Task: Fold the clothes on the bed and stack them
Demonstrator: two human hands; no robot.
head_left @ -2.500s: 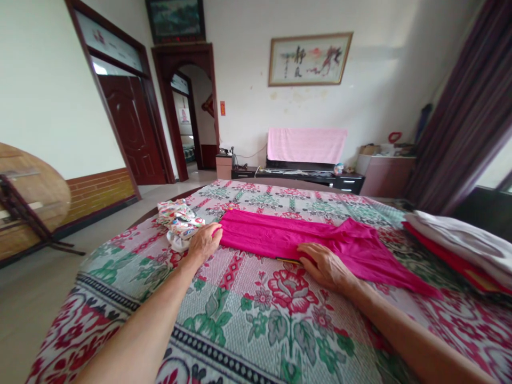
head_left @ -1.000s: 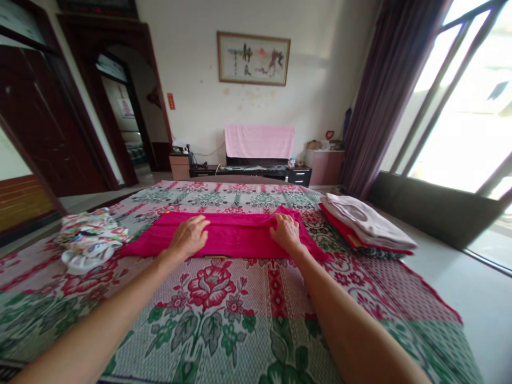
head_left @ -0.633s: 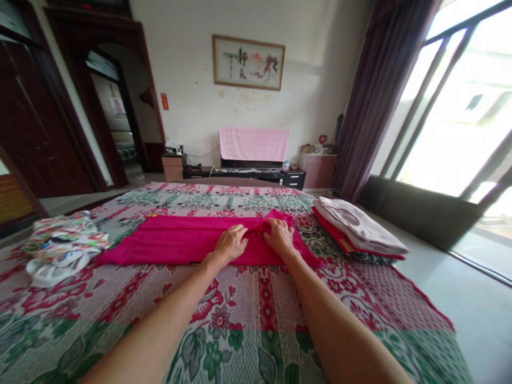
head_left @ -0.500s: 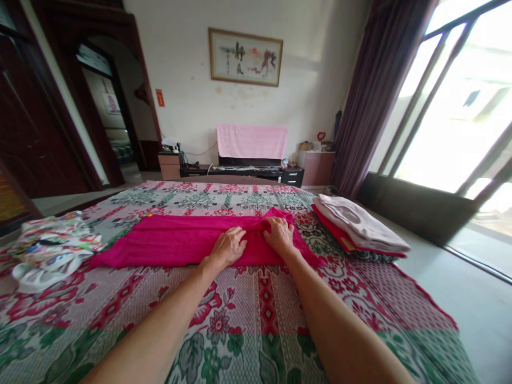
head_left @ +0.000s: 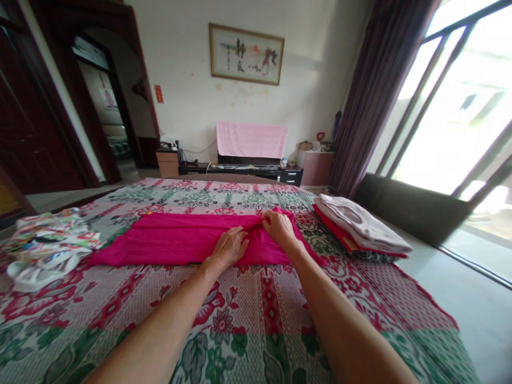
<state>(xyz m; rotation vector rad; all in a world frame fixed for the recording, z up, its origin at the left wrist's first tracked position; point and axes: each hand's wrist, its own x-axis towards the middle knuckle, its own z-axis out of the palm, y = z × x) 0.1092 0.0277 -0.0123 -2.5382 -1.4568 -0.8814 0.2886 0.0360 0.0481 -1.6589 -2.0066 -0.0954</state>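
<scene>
A bright pink garment point(head_left: 172, 240) lies in a long flat strip across the patterned bedspread point(head_left: 240, 325). My left hand point(head_left: 231, 246) rests on the middle of the strip, its fingers apart and pressing on the cloth. To its right, my right hand point(head_left: 277, 224) has its fingers closed on a raised fold of the pink garment near its far edge. The garment's right end is rumpled around and behind that hand.
A crumpled multicoloured cloth point(head_left: 56, 240) lies at the left. On the right sits a stack of folded clothes point(head_left: 360, 224), a pale one on top. Beyond the bed stands a low black cabinet point(head_left: 290, 176) under a pink cloth point(head_left: 251, 140).
My right hand has moved slightly away from me and to the left, its fingers now closed on the fold. My left hand has stayed almost in place.
</scene>
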